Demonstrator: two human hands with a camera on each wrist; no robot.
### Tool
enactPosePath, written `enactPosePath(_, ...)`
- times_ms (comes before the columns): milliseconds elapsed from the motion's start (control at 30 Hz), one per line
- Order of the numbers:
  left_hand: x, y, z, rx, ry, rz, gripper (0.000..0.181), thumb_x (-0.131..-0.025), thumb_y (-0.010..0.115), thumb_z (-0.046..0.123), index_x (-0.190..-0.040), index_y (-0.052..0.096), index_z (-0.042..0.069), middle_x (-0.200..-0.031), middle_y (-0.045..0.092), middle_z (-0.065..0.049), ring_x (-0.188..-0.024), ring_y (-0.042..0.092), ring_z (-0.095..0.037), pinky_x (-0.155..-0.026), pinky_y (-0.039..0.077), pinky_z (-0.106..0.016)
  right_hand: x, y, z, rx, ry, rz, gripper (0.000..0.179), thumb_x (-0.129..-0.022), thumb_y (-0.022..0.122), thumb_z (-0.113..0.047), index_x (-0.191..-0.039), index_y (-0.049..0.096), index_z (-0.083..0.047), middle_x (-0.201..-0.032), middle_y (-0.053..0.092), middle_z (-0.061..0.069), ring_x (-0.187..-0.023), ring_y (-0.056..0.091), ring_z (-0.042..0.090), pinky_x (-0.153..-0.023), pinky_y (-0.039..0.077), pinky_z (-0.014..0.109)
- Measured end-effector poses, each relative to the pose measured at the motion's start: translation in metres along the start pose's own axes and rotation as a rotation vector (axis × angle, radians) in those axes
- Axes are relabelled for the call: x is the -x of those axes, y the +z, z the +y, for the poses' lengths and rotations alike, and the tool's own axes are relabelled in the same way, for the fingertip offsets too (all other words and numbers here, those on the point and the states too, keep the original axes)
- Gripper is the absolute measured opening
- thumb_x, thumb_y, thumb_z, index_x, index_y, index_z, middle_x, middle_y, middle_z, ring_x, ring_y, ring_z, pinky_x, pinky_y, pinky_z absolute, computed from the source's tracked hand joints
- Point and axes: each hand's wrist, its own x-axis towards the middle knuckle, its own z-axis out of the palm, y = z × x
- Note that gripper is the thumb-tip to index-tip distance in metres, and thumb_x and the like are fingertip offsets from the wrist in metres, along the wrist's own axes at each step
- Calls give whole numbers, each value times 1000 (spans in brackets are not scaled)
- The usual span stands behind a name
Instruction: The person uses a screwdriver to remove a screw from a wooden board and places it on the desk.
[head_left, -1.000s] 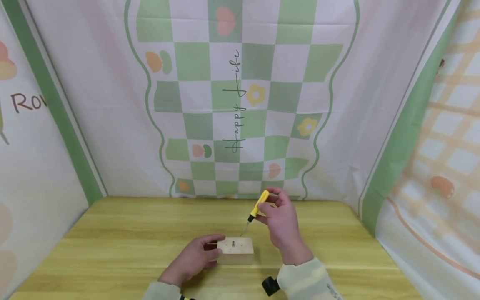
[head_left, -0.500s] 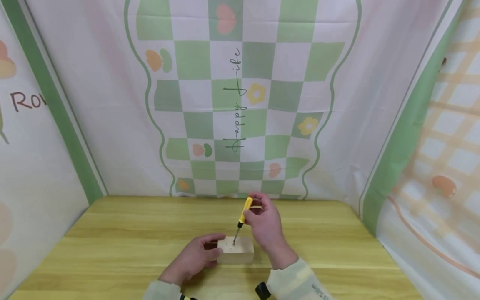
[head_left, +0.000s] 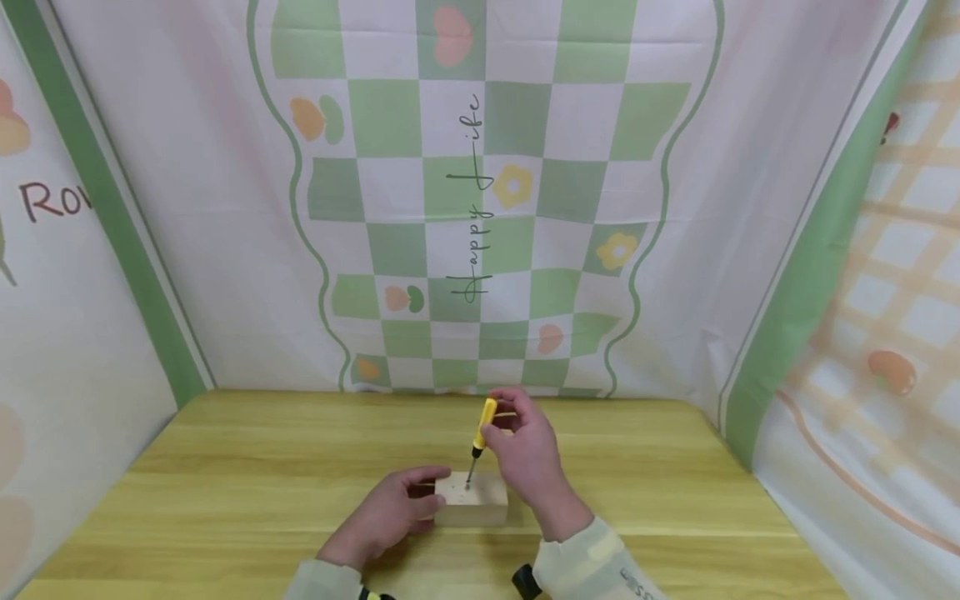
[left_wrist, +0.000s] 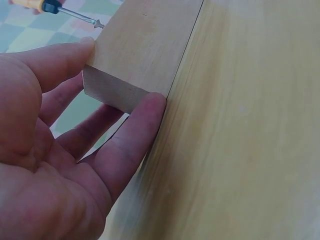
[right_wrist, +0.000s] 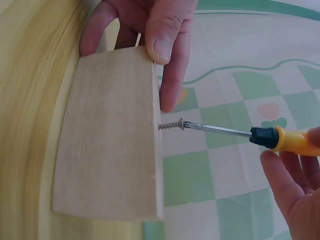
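Wooden block (head_left: 471,515) flat on table (head_left: 247,475), about midway between left and right edges, well in from far edge. Screw (right_wrist: 171,124) upright in block's top face, thread partly exposed. Left hand (head_left: 390,512): thumb and fingers gripping block's left end. Right hand (head_left: 531,450): fingers pinching yellow handle of screwdriver (head_left: 480,438), tip at screw head, shaft slightly tilted.

Screw (right_wrist: 171,125) in block (right_wrist: 107,137) on table (head_left: 262,467)
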Motion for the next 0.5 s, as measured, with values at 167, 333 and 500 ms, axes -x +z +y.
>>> enactPosePath(167, 1, 0, 0, -4, 10, -5, 44, -86, 68, 17, -129, 57, 13, -124, 52, -11, -102, 54, -25, -76, 53, -40, 5, 1, -6, 167, -121, -29, 24, -86, 69, -22, -109, 61, -25, -98, 61, -4, -86, 59, 13, -67, 53, 28)
enactPosePath(333, 1, 1, 1, -1, 17, -2, 44, -86, 68, 16, -129, 57, 13, -125, 51, -12, -103, 53, -25, -76, 53, -42, 7, 3, -14, 288, -169, -63, 26, -87, 68, -26, -112, 60, -23, -94, 62, -7, -81, 60, 9, -65, 53, 25)
enactPosePath(500, 2, 2, 3, -13, 13, 1, 43, -87, 68, 16, -128, 58, 14, -125, 51, -11, -104, 53, -25, -76, 53, -41, 4, 1, -15, 346, -211, -117, 24, -90, 65, -24, -113, 60, -20, -89, 63, -9, -79, 60, 7, -65, 52, 24)
